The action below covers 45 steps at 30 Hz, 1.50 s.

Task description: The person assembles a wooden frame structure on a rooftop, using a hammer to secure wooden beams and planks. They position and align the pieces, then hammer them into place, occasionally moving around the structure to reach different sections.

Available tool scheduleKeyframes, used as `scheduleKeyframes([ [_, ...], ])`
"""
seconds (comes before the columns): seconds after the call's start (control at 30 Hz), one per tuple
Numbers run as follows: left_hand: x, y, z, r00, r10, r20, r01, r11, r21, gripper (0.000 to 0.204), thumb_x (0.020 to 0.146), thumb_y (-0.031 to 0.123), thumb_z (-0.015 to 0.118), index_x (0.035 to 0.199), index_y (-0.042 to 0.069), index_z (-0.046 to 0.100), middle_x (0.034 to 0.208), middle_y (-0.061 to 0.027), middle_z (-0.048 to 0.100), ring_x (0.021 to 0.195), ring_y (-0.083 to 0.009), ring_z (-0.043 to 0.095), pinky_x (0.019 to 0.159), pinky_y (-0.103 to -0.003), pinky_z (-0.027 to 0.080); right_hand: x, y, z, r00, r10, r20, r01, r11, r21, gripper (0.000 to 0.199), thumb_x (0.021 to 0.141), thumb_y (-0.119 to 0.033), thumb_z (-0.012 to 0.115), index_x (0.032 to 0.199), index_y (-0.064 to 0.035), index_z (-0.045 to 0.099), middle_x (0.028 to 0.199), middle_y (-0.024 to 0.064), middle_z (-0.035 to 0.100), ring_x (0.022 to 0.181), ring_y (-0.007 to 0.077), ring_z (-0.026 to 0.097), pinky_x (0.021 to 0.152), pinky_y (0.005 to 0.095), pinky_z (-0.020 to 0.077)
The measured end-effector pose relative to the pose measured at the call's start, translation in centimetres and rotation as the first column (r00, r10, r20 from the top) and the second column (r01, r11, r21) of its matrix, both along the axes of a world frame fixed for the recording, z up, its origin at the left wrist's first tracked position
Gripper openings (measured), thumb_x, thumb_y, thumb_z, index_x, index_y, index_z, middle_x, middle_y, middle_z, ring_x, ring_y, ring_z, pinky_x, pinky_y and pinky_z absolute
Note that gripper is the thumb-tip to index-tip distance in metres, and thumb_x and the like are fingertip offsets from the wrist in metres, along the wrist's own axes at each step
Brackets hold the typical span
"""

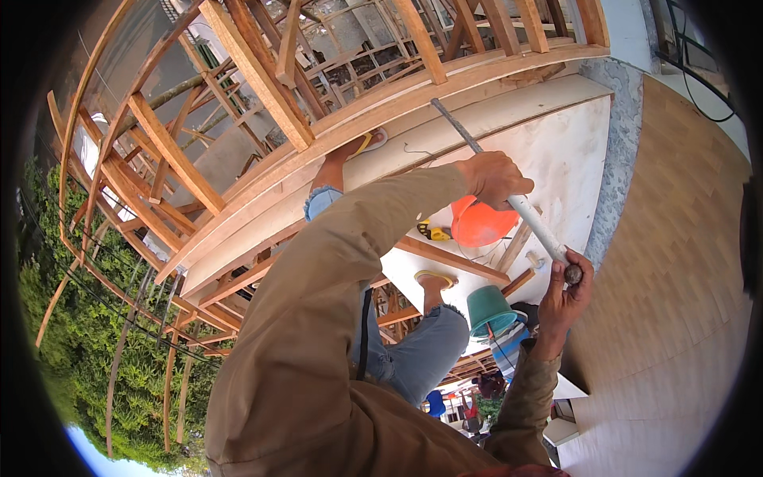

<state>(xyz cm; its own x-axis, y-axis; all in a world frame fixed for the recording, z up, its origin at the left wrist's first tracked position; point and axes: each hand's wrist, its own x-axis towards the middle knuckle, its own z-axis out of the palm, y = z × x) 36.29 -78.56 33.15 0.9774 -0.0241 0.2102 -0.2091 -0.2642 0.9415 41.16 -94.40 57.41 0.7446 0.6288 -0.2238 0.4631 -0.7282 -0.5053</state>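
A long bar (539,225) slants across the middle of the view, dark and narrow at its far end, thicker and whitish at its near end, with a round brown butt. What kind of tool it is, I cannot make out. My left hand (494,180) is wrapped round its middle. My right hand (566,296) grips the near end, fingers curled beside the butt. The dark tip reaches up toward the curved wooden rail (477,70). Below the bar, an orange rounded thing (479,222) lies on the white board (568,151), with a yellow-and-black tool (433,231) beside it.
Timber framing and upright posts (258,71) rise at the far side and left. A green bucket (490,310) stands near my right forearm. A wood-patterned wall panel (675,199) closes the right side. My sandalled foot (435,278) is on the boards among timber pieces.
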Motion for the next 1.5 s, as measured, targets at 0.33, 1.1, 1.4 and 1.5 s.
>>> scheduleKeyframes([
  [0.33, 4.8, 1.9, -6.7, 0.979, 0.192, 0.073, -0.187, 0.979, -0.076, 0.027, 0.074, 0.028, 0.078, 0.078, 0.012, 0.057, 0.064, -0.0076, 0.061, 0.060, -0.0334, 0.062, 0.052, -0.047, 0.046, 4.3, 4.0, -7.1, 0.996, -0.044, 0.073, 0.040, 0.998, 0.048, 0.022, 0.097, -0.006, 0.068, 0.115, 0.0019, 0.061, 0.110, 0.0122, 0.065, 0.101, 0.0169, 0.062, 0.092, 0.0292, 0.0481],
  [1.1, 5.3, 2.6, -10.0, 0.956, 0.292, -0.025, -0.290, 0.929, -0.231, 0.070, 0.061, 0.050, 0.093, 0.090, 0.008, 0.045, 0.065, -0.0079, 0.056, 0.057, -0.0289, 0.060, 0.049, -0.041, 0.044, 5.5, 6.2, -6.0, 0.991, -0.110, 0.076, 0.118, 0.988, -0.104, 0.036, 0.099, -0.016, 0.067, 0.129, 0.0007, 0.054, 0.113, 0.0110, 0.062, 0.100, 0.0142, 0.061, 0.088, 0.0280, 0.0491],
  [1.4, 4.8, 2.7, -14.8, 0.879, 0.380, -0.288, -0.410, 0.910, -0.052, 0.026, 0.087, 0.022, 0.067, 0.075, 0.005, 0.051, 0.063, -0.0186, 0.057, 0.061, -0.0417, 0.057, 0.058, -0.051, 0.042, 4.2, 6.9, -7.1, 0.998, -0.048, 0.029, 0.047, 0.997, 0.055, 0.045, 0.096, -0.003, 0.064, 0.138, 0.0021, 0.047, 0.110, 0.0172, 0.069, 0.077, 0.0092, 0.062, 0.069, 0.0200, 0.0482],
  [1.5, 5.0, 2.9, -14.9, 0.899, 0.322, -0.297, -0.360, 0.929, -0.084, 0.021, 0.088, 0.020, 0.063, 0.076, 0.005, 0.053, 0.064, -0.0197, 0.058, 0.064, -0.0430, 0.058, 0.059, -0.051, 0.043, 3.2, 7.3, -7.5, 0.987, -0.154, 0.053, 0.150, 0.985, 0.082, 0.047, 0.096, -0.003, 0.064, 0.139, 0.0019, 0.045, 0.110, 0.0190, 0.068, 0.079, 0.0091, 0.062, 0.069, 0.0204, 0.0488],
])
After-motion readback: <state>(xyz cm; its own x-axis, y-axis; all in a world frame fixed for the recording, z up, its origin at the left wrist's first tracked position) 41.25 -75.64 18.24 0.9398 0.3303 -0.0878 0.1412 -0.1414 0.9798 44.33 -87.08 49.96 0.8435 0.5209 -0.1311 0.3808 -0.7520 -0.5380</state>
